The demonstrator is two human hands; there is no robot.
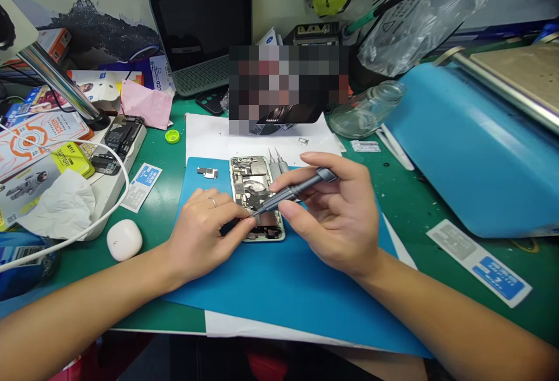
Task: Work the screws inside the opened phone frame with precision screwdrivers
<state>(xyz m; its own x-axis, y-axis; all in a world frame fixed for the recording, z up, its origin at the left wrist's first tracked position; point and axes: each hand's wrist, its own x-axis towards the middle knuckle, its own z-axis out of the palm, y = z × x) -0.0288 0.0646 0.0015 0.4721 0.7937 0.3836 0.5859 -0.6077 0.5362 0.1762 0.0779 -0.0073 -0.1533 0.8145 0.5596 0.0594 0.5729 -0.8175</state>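
An opened phone (252,186) with its inner parts bare lies on a blue mat (279,279). My right hand (338,218) is closed round a grey screwdriver (297,190) whose tip points down-left onto the phone's lower part. My left hand (205,232), a ring on one finger, rests on the mat with its fingers pinched against the phone's lower left edge, next to the tip. Two more grey screwdrivers (276,162) lie just right of the phone's top. A small loose part (207,172) sits on the mat left of the phone.
A glass jar (364,113) lies on its side behind the mat, a big blue machine (471,148) stands at right. A tablet (203,25) stands at the back. At left: another opened phone (117,142), a white earbud case (124,239), tissue, a white cable, boxes.
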